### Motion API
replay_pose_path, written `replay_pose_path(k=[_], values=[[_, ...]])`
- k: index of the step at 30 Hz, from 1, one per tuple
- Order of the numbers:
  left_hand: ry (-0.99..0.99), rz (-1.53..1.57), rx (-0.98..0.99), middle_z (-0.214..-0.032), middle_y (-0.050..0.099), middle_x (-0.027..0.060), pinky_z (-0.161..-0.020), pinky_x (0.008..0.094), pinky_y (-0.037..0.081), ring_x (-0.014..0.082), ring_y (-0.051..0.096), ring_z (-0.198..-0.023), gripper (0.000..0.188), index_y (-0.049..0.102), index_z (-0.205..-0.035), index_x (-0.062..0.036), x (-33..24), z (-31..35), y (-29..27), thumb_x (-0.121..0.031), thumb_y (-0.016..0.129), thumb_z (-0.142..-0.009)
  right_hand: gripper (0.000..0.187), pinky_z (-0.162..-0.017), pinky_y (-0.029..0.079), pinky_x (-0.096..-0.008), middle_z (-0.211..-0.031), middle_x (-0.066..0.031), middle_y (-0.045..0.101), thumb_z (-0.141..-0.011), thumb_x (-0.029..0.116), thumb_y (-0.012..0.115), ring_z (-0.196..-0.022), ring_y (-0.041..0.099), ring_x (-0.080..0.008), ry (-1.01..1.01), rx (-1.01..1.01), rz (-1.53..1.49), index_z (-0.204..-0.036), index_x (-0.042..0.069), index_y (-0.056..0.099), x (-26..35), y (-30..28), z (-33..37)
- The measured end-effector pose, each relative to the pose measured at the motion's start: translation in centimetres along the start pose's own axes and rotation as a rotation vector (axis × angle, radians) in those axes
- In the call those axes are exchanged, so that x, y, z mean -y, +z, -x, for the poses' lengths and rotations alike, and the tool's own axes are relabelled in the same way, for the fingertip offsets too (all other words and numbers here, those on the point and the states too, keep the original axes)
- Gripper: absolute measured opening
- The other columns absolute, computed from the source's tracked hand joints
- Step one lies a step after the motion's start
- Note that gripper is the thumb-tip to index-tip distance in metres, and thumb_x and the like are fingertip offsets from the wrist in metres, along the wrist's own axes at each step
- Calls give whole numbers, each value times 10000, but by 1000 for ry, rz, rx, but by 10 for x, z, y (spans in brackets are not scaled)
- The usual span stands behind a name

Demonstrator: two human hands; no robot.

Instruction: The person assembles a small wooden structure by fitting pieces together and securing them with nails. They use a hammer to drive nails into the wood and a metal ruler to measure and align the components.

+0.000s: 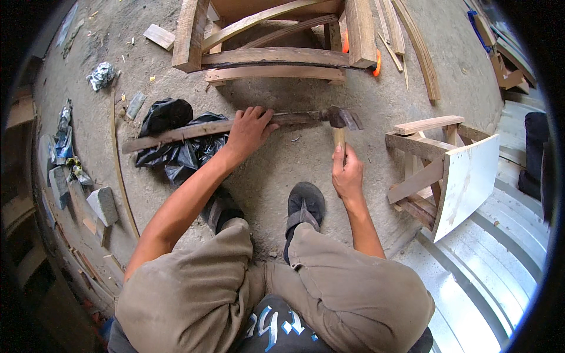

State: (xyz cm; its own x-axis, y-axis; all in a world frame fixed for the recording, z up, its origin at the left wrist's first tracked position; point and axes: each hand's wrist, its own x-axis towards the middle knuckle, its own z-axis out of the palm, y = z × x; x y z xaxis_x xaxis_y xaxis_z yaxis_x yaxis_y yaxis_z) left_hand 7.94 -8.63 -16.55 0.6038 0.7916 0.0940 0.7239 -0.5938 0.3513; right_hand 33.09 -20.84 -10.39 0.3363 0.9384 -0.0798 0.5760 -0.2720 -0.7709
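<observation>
My left hand (249, 133) grips a long, weathered wooden strip (176, 134) near its middle, fingers lying over the top. The strip slants slightly, its left part over a crumpled black plastic bag (172, 117). My right hand (348, 175) is closed around the pale wooden handle of a claw hammer (340, 135). The dark hammer head is at the strip's right end, its claw pointing right. Whether head and wood touch, I cannot tell. Both feet, in dark sandals (305, 206), are on the ground below the strip.
A wooden frame (276, 57) with curved slats stands ahead. At right, a small wooden stool with a white panel (468, 182) lies on its side beside corrugated metal sheet (471, 282). Concrete chunks (103, 206), wrappers and wood offcuts litter the left; long slats (421, 50) lie far right.
</observation>
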Motion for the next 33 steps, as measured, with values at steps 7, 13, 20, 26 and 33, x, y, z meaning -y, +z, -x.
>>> replay_pose_path(k=[7, 13, 20, 26, 33], values=[[-18, 21, 101, -1073, 602, 157, -856, 429, 448, 330, 577, -1014, 448, 576, -1258, -35, 2, -3, -7, -376, 572, -968, 312, -576, 442, -367, -691, -128, 573, -1020, 275, 515, -613, 566, -212, 129, 8, -156, -1064, -19, 609, 12, -3, 5], [-36, 84, 229, -1071, 609, 214, -842, 473, 486, 388, 616, -970, 449, 556, -1205, 7, 8, -8, -14, -380, 554, -978, 306, -452, 378, -222, -734, -10, 533, -1054, 295, 479, -518, 482, -56, 121, -15, -339, -952, 21, 569, -9, 8, 20], [33, 158, -22, -957, 608, 193, -726, 431, 535, 357, 643, -827, 362, 577, -1144, 6, -8, -21, -85, -298, 621, -952, 425, -433, 406, -233, -719, -10, 542, -984, 394, 608, -504, 495, -59, 143, -157, -527, -1100, -10, 541, 4, -5, 19], [113, 234, -293, -873, 600, 178, -652, 413, 540, 337, 642, -744, 328, 597, -1157, 6, -25, -60, -163, -238, 657, -947, 399, -412, 388, -231, -693, 0, 528, -977, 377, 634, -488, 492, -60, 95, -234, -577, -1058, 5, 513, 48, -34, -43], [248, -38, -297, -939, 648, 168, -739, 424, 549, 319, 673, -848, 398, 591, -1323, -88, -34, -144, -180, -314, 569, -996, 324, -398, 377, -234, -722, -20, 516, -1011, 323, 587, -480, 477, -60, -65, -295, -681, -958, 14, 506, 95, -58, -94]])
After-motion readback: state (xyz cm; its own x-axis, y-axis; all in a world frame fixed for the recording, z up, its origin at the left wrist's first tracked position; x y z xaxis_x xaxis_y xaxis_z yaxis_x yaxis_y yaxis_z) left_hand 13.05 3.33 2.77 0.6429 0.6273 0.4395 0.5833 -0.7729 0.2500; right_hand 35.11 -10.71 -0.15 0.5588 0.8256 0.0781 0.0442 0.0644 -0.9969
